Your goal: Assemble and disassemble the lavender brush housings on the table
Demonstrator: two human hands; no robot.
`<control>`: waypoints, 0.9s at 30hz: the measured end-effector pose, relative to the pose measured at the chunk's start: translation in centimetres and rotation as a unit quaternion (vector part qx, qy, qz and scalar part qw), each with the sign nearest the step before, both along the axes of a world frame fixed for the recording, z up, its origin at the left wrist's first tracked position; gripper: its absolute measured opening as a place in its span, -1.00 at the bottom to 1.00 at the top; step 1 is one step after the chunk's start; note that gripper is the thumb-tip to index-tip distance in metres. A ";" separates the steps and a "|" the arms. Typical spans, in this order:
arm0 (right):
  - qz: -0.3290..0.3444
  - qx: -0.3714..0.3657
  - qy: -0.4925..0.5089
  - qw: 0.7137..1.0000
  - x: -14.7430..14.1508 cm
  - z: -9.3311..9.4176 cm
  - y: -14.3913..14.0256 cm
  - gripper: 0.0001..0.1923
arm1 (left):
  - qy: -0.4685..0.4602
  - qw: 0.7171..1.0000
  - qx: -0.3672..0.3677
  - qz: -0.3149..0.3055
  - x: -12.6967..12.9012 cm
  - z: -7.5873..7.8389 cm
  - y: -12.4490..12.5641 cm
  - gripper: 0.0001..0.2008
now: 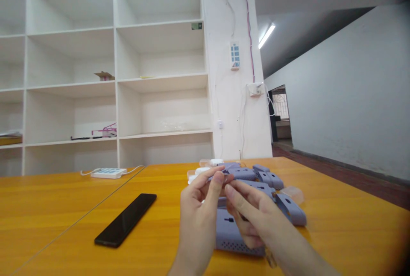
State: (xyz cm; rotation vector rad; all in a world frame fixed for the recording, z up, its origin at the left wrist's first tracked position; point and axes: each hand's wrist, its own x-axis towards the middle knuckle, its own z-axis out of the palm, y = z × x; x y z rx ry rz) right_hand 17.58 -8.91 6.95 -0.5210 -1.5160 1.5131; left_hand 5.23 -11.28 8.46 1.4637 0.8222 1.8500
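Observation:
My left hand (pixel 200 207) and my right hand (pixel 258 214) meet above the table, fingertips almost touching. Thumb and forefinger of each are pinched together, and whatever lies between them is too small and hidden to name. Just below and behind the hands is a larger purple plastic casing (pixel 235 242) with a dark plug-shaped mark and a row of small holes. Further purple plastic casings (pixel 291 210) lie behind and to the right, partly covered by my fingers. Several white pieces with clear caps (pixel 205 163) sit at the back of this group.
A black phone (pixel 126 220) lies on the orange wooden table (pixel 153 242) to the left. Behind it is a white power strip (pixel 109 172) with a cable. A clear plastic piece (pixel 293 194) rests on the right. White shelves (pixel 115 97) stand beyond the table.

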 end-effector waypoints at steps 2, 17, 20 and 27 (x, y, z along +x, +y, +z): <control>-0.032 0.056 -0.033 0.997 0.5 0.3 0.1 -0.49 | 0.031 0.999 0.001 0.016 -0.6 0.6 -0.1 -0.70; -0.234 0.310 -0.186 0.903 3.8 3.1 -2.2 -0.64 | 0.094 0.995 0.017 0.021 -0.5 0.4 -1.2 -0.61; -0.278 0.360 -0.205 0.867 4.0 2.9 -2.3 -0.72 | 0.103 0.993 0.060 0.019 -0.2 0.4 -2.2 -0.63; -0.413 0.505 -0.192 0.734 4.3 2.0 -3.6 -0.79 | 0.170 0.971 0.147 0.083 -0.3 1.0 -3.7 -0.84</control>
